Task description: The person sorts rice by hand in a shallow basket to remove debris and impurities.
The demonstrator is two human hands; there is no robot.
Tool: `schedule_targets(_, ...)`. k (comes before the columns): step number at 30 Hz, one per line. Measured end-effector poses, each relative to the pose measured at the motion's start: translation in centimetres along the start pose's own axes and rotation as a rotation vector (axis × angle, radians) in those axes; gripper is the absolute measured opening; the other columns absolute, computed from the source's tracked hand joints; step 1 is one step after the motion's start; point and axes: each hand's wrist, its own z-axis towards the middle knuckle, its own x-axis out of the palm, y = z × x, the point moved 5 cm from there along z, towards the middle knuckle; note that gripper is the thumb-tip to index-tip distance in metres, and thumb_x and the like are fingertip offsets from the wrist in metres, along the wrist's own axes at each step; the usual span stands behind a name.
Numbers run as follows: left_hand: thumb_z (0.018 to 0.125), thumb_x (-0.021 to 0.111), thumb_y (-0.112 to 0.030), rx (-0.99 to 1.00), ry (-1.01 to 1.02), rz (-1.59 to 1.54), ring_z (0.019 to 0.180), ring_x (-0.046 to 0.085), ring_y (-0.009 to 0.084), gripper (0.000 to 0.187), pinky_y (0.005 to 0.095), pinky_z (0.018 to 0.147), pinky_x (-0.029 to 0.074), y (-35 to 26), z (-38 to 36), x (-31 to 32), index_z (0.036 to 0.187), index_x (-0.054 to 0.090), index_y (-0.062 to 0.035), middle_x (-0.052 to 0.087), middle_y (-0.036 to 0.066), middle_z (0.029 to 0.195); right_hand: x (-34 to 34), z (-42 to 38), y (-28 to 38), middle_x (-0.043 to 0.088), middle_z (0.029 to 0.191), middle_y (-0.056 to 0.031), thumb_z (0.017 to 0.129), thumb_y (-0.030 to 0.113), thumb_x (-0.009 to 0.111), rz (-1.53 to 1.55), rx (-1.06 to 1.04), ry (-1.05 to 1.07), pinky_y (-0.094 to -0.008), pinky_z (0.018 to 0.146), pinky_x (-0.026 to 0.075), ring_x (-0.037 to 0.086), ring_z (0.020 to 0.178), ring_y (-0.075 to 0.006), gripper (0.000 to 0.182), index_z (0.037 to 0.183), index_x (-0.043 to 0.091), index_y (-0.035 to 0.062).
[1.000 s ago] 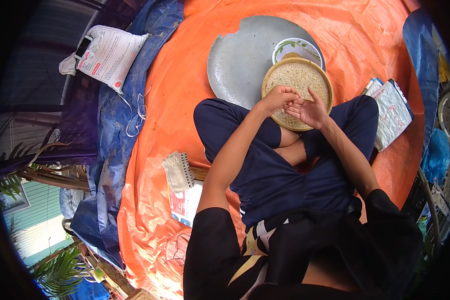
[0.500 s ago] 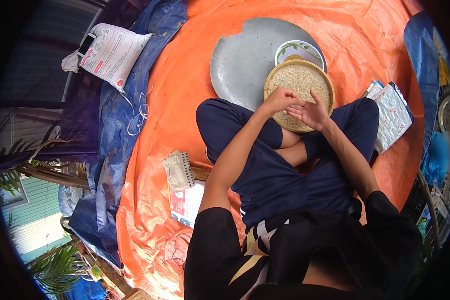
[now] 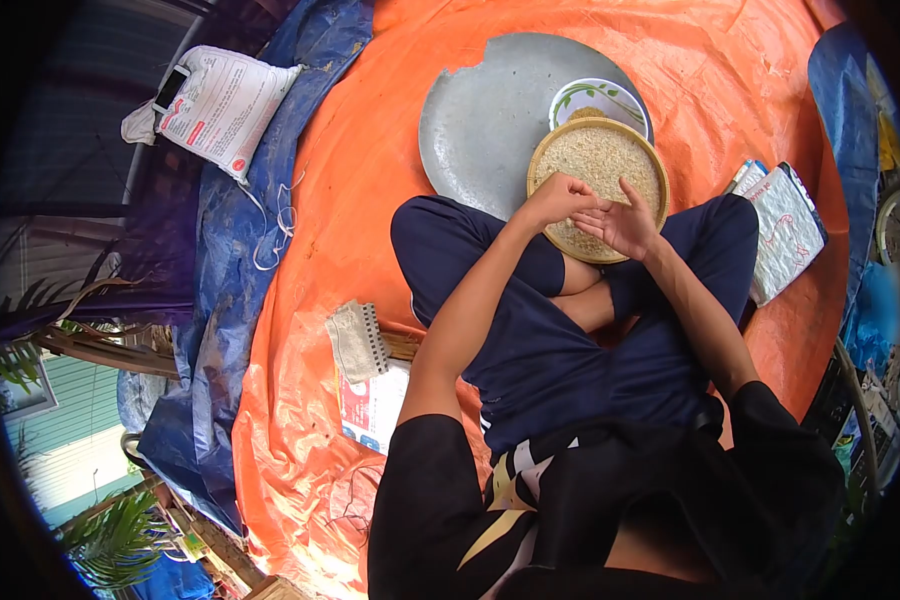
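We see the left hand (image 3: 560, 203) with its fingers bent together, close over the fingers of the right hand (image 3: 627, 228); we cannot tell if they pinch something. The right hand is spread, and its palm is turned up. Under both hands is the round basket (image 3: 610, 123), which contains the pale grain (image 3: 600, 155). Beyond the hands, the basket partly covers a white bowl (image 3: 615, 93) near the edge of a gray tray (image 3: 480, 135). To the left of the hands, nearer to the body, we notice a spiral notebook (image 3: 356, 343).
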Motion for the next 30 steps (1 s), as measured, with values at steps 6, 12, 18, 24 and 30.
schedule_targets(6,0.075,0.073,-0.019,0.174,-0.185,0.362,0.055,0.058,0.0086,0.021,0.0264,0.051,0.046,-1.1,-0.4,-1.7,0.083,0.073,0.0004,0.064,0.007,0.061,0.2,-0.2,-0.2,0.038,0.143,-0.0305,0.095,0.064,0.033,0.039,0.003,-0.049,-0.0426,0.113,0.034,0.039,0.136,-0.0364,0.091,0.141,0.03,-0.0143)
schedule_targets(12,0.075,0.074,-0.016,0.154,-0.187,0.682,0.05,0.053,0.0144,0.017,0.0309,0.049,0.042,-2.8,-1.2,-0.1,0.084,0.072,-0.0017,0.057,0.007,0.056,-0.2,-0.5,-0.3,0.045,0.138,-0.028,0.096,0.062,0.034,0.017,-0.047,-0.055,-0.0446,0.111,0.037,0.046,0.13,-0.0362,0.086,0.138,0.035,-0.0133)
schedule_targets(18,0.073,0.077,-0.016,0.16,-0.133,0.735,0.061,0.066,0.0223,0.019,0.0337,0.058,0.05,-3.8,-1.7,1.5,0.084,0.072,-0.0012,0.065,0.015,0.065,-0.2,-0.4,-0.6,0.053,0.131,-0.0218,0.095,0.064,0.034,0.034,-0.035,0.03,-0.0442,0.109,0.039,0.055,0.12,-0.0305,0.085,0.134,0.041,-0.0116)
schedule_targets(24,0.068,0.079,-0.017,0.316,-0.085,0.776,0.064,0.067,0.0271,0.022,0.038,0.061,0.051,-1.4,-0.9,2.2,0.081,0.07,-0.0022,0.066,0.015,0.067,-0.2,-0.3,-1.3,0.056,0.128,-0.0184,0.094,0.067,0.033,0.0,0.029,0.076,-0.0392,0.108,0.039,0.056,0.118,-0.0267,0.087,0.135,0.041,-0.0094)
schedule_targets(30,0.068,0.078,-0.021,0.39,-0.098,1.029,0.074,0.067,0.0337,0.021,0.0434,0.067,0.052,-1.5,-1.0,1.8,0.076,0.068,-0.005,0.067,0.015,0.073,1.5,-0.4,-1.7,0.059,0.121,-0.0147,0.092,0.07,0.032,-0.12,0.073,0.07,-0.0356,0.105,0.041,0.057,0.112,-0.0233,0.087,0.133,0.043,-0.0055)
